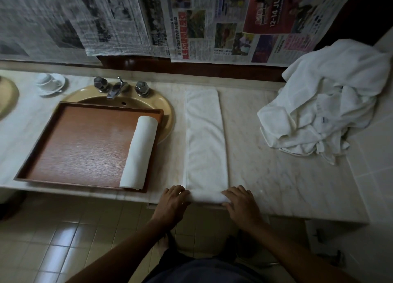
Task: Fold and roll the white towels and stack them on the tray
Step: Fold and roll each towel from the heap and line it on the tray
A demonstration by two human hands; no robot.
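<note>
1. Folded white towel strip [205, 138] lay lengthwise on the pale marble counter [276, 176], its near end turned up into a small roll at the counter's front edge.
2. The left hand [172, 202] pressed on the left end of that roll, fingers curved over it; the right hand [241, 204] pressed on the right end the same way.
3. Just left of the strip sat a rectangular brown wooden tray [80, 142], laid over part of a beige oval sink [168, 121].
4. One rolled white towel [139, 153] lay along the tray's right side.
5. Behind the tray stood a chrome tap with two faceted handles [119, 88]; farther left, a white cup on a saucer [50, 82].
6. To the right of the strip, well apart, a heap of crumpled white towels [325, 104] filled the counter's far corner.
7. Newspaper sheets [191, 21] hung over the wall behind.
</note>
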